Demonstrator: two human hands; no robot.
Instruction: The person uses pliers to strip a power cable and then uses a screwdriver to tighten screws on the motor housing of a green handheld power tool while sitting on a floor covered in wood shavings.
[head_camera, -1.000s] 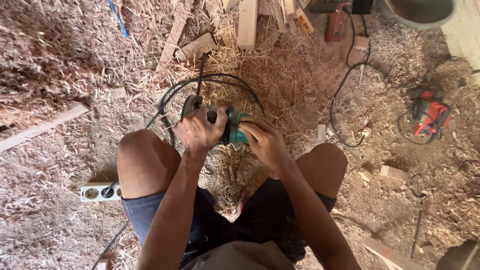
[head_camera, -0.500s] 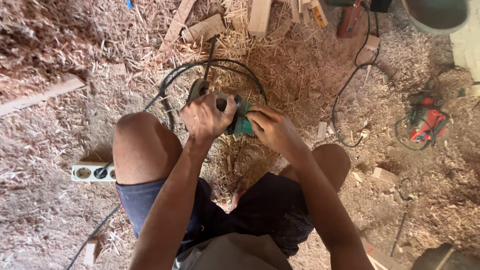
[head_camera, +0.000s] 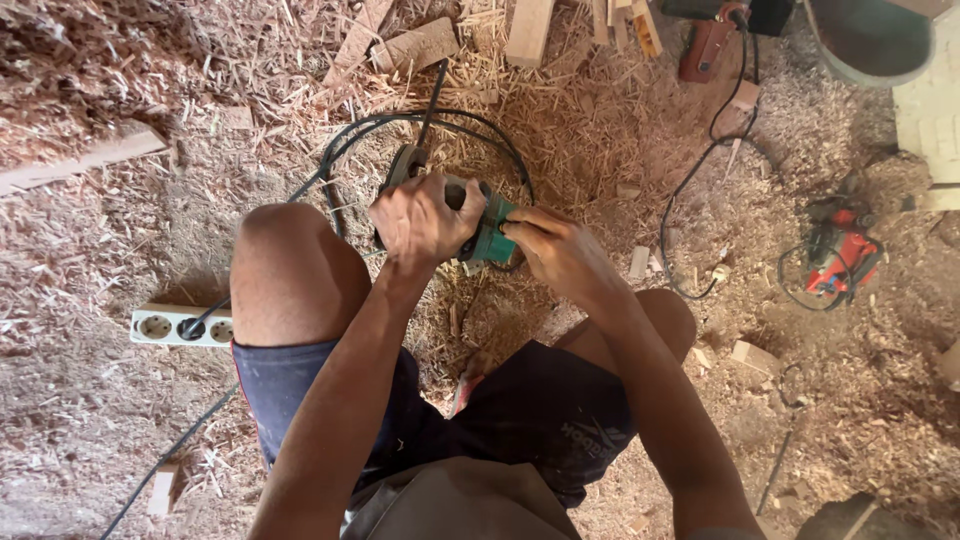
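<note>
Head view: our left hand (head_camera: 420, 222) grips the green power tool (head_camera: 480, 225), fingers closed. Right hand (head_camera: 555, 250) pinches its end; adjusting calls for steady hold.

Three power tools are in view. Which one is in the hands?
The green power tool, gripped by the left hand and right hand; both red tools lie untouched on the sawdust.
</note>
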